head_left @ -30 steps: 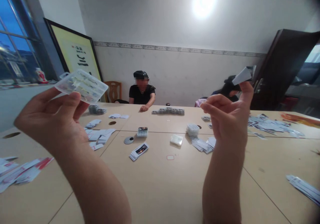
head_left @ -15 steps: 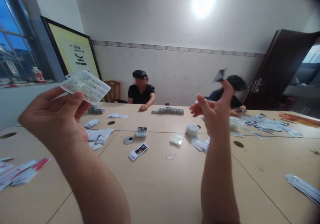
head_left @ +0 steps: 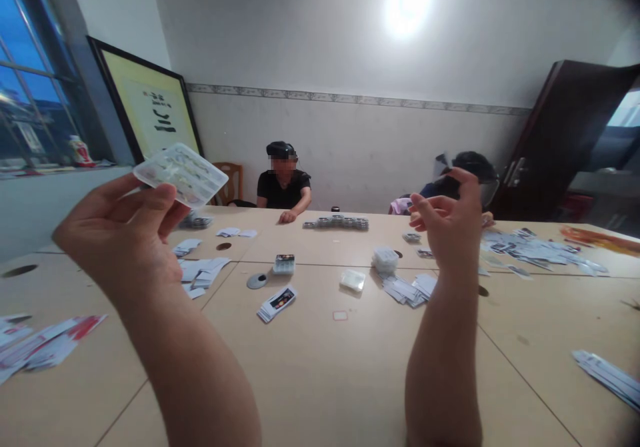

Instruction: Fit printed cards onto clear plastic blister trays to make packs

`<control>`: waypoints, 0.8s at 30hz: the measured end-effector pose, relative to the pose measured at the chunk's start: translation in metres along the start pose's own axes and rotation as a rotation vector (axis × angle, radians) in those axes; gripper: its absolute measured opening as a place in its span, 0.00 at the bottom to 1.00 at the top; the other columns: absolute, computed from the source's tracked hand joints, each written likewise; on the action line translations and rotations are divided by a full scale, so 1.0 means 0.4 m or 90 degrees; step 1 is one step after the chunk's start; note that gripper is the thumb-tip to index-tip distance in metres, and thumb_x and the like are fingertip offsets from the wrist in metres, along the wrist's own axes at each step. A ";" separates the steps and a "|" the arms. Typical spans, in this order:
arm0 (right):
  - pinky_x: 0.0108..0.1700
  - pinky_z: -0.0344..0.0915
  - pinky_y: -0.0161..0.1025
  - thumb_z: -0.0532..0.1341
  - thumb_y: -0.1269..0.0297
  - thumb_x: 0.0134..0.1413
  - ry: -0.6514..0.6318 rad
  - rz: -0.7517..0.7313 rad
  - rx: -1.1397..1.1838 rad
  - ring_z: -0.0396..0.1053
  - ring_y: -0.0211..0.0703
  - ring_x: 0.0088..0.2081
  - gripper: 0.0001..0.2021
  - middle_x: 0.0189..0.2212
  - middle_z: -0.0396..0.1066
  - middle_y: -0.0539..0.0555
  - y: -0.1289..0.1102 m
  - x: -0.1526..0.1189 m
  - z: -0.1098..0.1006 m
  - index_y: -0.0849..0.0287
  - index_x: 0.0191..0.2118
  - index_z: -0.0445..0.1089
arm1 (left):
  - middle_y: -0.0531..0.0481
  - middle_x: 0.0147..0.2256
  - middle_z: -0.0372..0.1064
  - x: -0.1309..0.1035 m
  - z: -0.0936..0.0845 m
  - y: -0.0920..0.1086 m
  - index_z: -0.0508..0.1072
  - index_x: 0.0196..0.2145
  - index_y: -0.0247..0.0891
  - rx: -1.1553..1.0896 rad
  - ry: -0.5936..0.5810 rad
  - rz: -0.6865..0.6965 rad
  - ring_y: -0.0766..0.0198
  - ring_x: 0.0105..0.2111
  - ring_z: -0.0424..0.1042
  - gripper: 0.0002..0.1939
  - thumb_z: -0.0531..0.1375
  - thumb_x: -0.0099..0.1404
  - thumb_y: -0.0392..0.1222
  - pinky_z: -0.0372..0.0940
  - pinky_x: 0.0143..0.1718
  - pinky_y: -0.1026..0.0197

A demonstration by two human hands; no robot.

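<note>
Clearly, the left hand has its grip closed on a clear plastic box, raised above the table, its long side sloping down toward the right hand. Well apart on the other side, that hand has curled fingers and a blurred small card by its raised index fingertip; whether its grip pinches the card, I cannot tell.

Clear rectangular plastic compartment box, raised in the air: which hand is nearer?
Left: the left hand holds the box between thumb and fingers, while the right hand is raised well to the right, apart from it.
</note>
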State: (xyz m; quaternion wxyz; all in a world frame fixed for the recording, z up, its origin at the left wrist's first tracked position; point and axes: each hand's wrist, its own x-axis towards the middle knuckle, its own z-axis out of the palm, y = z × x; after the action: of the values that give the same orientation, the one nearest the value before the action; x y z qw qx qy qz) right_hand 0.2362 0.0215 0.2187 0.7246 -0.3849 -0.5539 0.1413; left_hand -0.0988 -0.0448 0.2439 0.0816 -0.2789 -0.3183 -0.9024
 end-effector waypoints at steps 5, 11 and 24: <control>0.19 0.68 0.30 0.66 0.47 0.57 -0.130 0.003 0.131 0.69 0.33 0.16 0.21 0.23 0.74 0.47 -0.005 -0.007 0.019 0.58 0.48 0.74 | 0.53 0.23 0.75 -0.008 0.002 0.003 0.81 0.32 0.32 -0.013 -0.024 0.013 0.62 0.22 0.74 0.19 0.68 0.36 0.31 0.74 0.21 0.59; 0.19 0.68 0.30 0.69 0.53 0.53 -0.196 0.005 0.142 0.70 0.32 0.19 0.13 0.25 0.72 0.47 -0.028 -0.028 0.051 0.57 0.37 0.78 | 0.53 0.22 0.74 -0.033 0.015 0.010 0.81 0.32 0.32 0.053 -0.101 -0.022 0.65 0.22 0.73 0.18 0.70 0.38 0.31 0.73 0.23 0.63; 0.26 0.70 0.35 0.72 0.62 0.45 -0.281 0.034 0.111 0.76 0.39 0.25 0.13 0.30 0.76 0.49 -0.075 -0.068 0.082 0.57 0.32 0.68 | 0.55 0.31 0.71 -0.165 0.090 -0.006 0.69 0.46 0.46 0.088 -0.586 -0.143 0.64 0.23 0.75 0.19 0.67 0.57 0.40 0.72 0.22 0.65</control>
State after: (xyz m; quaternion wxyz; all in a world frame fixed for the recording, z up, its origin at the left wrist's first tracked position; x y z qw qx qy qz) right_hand 0.1902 -0.0024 0.2243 0.6125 -0.2953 -0.6743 0.2880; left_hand -0.0286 -0.0225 0.2290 -0.1480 -0.6075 -0.4085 -0.6649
